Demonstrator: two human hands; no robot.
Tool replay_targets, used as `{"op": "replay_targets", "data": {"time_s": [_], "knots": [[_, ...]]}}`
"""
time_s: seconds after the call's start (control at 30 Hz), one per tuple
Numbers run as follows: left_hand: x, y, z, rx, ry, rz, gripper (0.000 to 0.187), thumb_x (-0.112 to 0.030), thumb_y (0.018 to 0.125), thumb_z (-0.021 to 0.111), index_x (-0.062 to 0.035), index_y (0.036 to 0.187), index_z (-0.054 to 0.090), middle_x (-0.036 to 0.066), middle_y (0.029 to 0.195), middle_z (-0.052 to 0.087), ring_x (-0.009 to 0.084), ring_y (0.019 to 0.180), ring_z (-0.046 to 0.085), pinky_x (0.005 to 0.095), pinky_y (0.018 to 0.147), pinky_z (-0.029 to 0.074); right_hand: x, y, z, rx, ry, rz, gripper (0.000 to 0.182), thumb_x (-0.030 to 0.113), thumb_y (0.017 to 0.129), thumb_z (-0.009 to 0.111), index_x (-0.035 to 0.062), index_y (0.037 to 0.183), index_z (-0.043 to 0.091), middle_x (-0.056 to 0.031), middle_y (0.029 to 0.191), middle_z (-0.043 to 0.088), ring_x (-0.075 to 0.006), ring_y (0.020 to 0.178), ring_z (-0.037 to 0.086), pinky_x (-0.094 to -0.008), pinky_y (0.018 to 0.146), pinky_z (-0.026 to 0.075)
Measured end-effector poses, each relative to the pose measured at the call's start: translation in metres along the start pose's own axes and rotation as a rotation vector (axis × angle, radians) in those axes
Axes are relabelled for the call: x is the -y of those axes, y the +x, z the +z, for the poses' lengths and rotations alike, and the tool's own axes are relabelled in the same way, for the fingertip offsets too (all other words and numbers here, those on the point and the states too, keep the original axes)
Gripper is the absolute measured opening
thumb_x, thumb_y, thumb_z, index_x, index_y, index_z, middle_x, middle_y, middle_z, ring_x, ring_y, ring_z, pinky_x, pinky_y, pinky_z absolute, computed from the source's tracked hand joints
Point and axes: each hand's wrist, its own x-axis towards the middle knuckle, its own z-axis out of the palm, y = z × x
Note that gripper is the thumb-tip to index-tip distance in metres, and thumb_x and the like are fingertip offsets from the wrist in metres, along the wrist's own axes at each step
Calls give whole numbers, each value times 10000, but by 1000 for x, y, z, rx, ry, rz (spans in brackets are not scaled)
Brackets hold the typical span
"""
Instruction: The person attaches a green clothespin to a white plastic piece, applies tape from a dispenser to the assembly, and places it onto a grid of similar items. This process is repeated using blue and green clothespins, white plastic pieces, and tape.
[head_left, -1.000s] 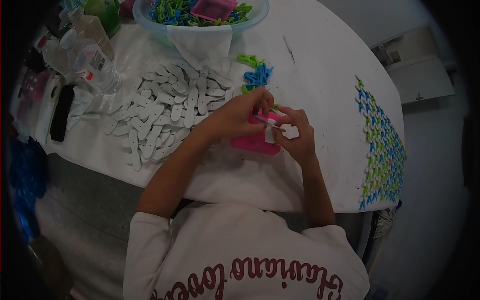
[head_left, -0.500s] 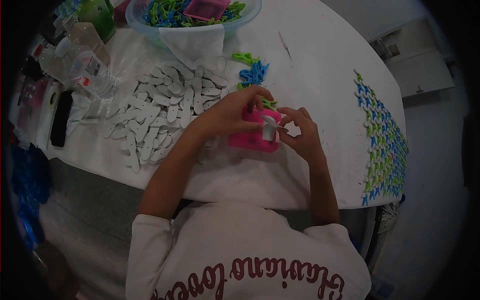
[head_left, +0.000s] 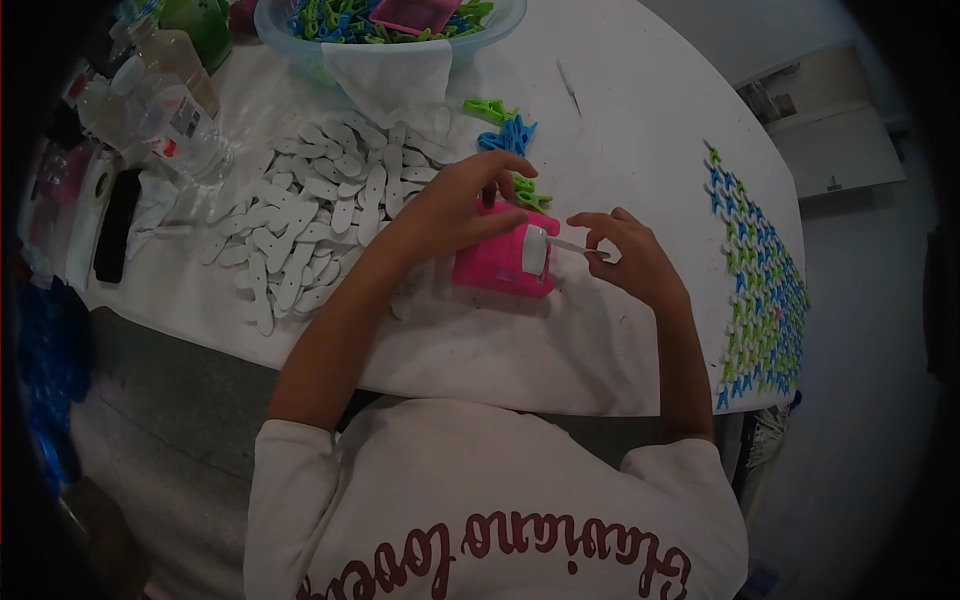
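My right hand [head_left: 632, 258] pinches the end of a thin white strip [head_left: 570, 246] that reaches left to a rounded white piece [head_left: 535, 250]. That piece overlaps the right side of a bright pink box [head_left: 500, 265] on the table. Over the box's upper left is my left hand [head_left: 465, 205], its thumb and fingers apart and nothing held; the thumb tip points at the rounded piece. Green clothespins [head_left: 532, 194] lie just past the left fingertips, with blue clothespins [head_left: 508, 136] behind them.
A pile of white strips with rounded ends [head_left: 300, 220] spreads left of my hands. At the back stands a basin [head_left: 480, 40] of clothespins and a pink tray. Rows of green and blue clothespins [head_left: 760, 290] cover the right side. Bottles [head_left: 185, 130] stand far left.
My right hand has moved right, away from the box, with the strip's end between its fingers. My left hand has lifted slightly off, its thumb no longer against the white piece.
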Motion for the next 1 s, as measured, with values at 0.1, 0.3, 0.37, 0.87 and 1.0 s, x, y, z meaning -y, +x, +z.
{"op": "replay_targets", "data": {"time_s": [0.1, 0.3, 0.37, 0.87, 1.0], "knots": [[-1, 0, -2, -64, 49, -18, 393, -168, 826, 750, -84, 1182, 609, 52, 868, 619, 159, 732, 566, 297, 690, 500, 7, 7, -11, 117, -99, 26, 533, -75, 706, 696, 124, 1198, 651, -10, 753, 597, -176, 810, 539, -324, 716, 507], [-2, 0, -10, -96, 85, -52, 357, -199, 828, 750, -98, 1147, 629, 45, 857, 609, 181, 740, 572, 315, 696, 499, 16, 22, -26, 233, -245, -33, 575, -58, 729, 713, 164, 1249, 611, -35, 783, 617, -192, 838, 571, -346, 717, 521], [2, 0, -13, -124, 214, 16, 366, -214, 813, 764, -107, 1138, 635, 49, 879, 611, 199, 803, 581, 335, 743, 494, 24, 23, -34, 228, -244, -37, 577, -63, 729, 712, 159, 1252, 610, -33, 786, 619, -187, 847, 575, -331, 719, 516], [-1, -19, -48, -39, 744, -160, 490, -193, 657, 858, -137, 1107, 669, 55, 1050, 638, 266, 1098, 549, 406, 992, 379, 6, -4, 5, -159, 1422, -248, 618, 127, 844, 708, 105, 1407, 452, 6, 811, 563, -130, 797, 460, -293, 675, 366], [4, -8, -59, -172, 652, 72, 279, -124, 753, 801, -96, 1011, 696, 50, 896, 653, 239, 933, 597, 360, 881, 442, 7, -3, 16, -216, 1526, -227, 610, 125, 850, 717, 95, 1401, 457, -7, 800, 569, -135, 790, 479, -303, 673, 374]]}}
